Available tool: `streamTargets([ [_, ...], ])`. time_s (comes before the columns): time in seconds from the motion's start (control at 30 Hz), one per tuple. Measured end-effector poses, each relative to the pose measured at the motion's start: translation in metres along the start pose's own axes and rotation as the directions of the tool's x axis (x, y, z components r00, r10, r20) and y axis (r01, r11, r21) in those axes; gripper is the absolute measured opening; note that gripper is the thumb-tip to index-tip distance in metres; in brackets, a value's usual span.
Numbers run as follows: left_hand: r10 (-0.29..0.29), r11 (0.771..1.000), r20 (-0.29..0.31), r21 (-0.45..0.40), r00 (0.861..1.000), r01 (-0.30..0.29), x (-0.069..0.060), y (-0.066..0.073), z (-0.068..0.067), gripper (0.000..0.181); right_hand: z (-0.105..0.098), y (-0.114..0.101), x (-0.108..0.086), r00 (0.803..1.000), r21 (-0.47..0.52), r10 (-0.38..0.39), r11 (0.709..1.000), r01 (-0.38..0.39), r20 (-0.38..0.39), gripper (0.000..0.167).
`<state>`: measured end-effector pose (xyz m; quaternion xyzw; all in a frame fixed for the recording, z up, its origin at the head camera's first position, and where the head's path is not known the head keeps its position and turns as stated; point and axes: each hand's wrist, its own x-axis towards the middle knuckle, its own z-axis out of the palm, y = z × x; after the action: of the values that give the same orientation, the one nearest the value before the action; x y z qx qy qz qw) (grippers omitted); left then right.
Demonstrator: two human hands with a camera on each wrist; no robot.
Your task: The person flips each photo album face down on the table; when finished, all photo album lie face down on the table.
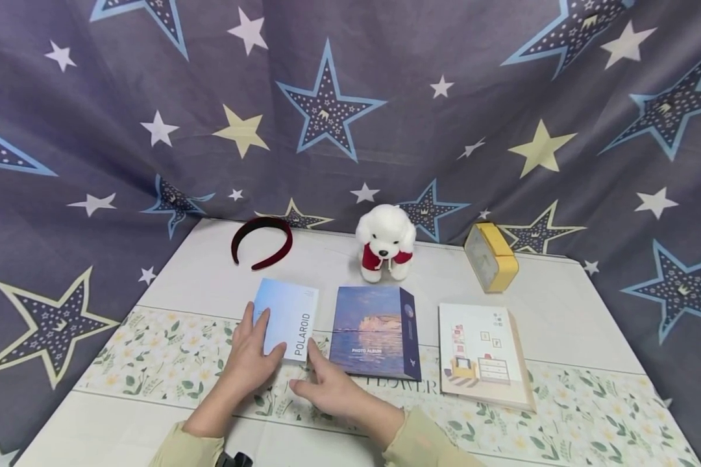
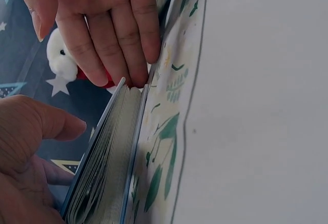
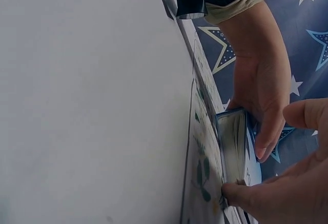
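A pale blue and white photo album (image 1: 292, 311) marked POLAROID lies at the left of a row of books. Against its left side rests my left hand (image 1: 251, 357), with fingers along the edge and over the cover and the thumb near the front. My right hand (image 1: 335, 389) is at the album's front right corner, its fingers extended and the index fingertip at the edge. In the left wrist view the album's page edges (image 2: 110, 147) show between the hands. The right wrist view shows a right fingertip against the album's corner (image 3: 233, 147).
Right of the album lie a dark blue photo album (image 1: 368, 331) and a book with a room drawing (image 1: 481, 357). Behind stand a headband (image 1: 263, 224), a white plush dog (image 1: 385, 240) and a yellow clock-like box (image 1: 493, 256). A star-printed cloth (image 1: 385, 162) hangs behind the table.
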<state>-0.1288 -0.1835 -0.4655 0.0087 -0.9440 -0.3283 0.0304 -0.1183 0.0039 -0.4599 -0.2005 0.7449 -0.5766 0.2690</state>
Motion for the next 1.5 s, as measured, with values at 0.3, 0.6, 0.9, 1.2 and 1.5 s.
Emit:
streamTargets([
  [0.3, -0.040, 0.998, 0.051, -0.046, 0.998, 0.043, 0.003, -0.001, -0.004, 0.076, -0.001, -0.003, 0.002, 0.997, 0.290, 0.076, 0.955, -0.067, -0.018, 0.082],
  [0.6, -0.068, 0.994, 0.057, -0.083, 0.996, 0.073, 0.002, -0.001, -0.006, 0.075, -0.001, -0.002, 0.003, 0.996, 0.515, 0.070, 0.857, -0.028, -0.062, 0.076],
  [0.9, -0.122, 0.975, 0.137, -0.169, 0.983, 0.145, 0.005, -0.001, -0.014, 0.076, 0.000, 0.000, 0.001, 0.990, 0.647, 0.073, 0.762, 0.026, -0.125, 0.071],
  [1.2, -0.147, 0.963, 0.154, -0.205, 0.977, 0.177, 0.004, -0.001, -0.015, 0.077, 0.003, 0.004, 0.004, 0.986, 0.699, 0.051, 0.711, 0.075, -0.158, 0.068],
  [1.5, -0.177, 0.956, 0.153, -0.209, 0.972, 0.207, 0.005, 0.000, -0.017, 0.079, 0.004, 0.001, 0.004, 0.981, 0.672, 0.016, 0.731, 0.119, -0.191, 0.070],
])
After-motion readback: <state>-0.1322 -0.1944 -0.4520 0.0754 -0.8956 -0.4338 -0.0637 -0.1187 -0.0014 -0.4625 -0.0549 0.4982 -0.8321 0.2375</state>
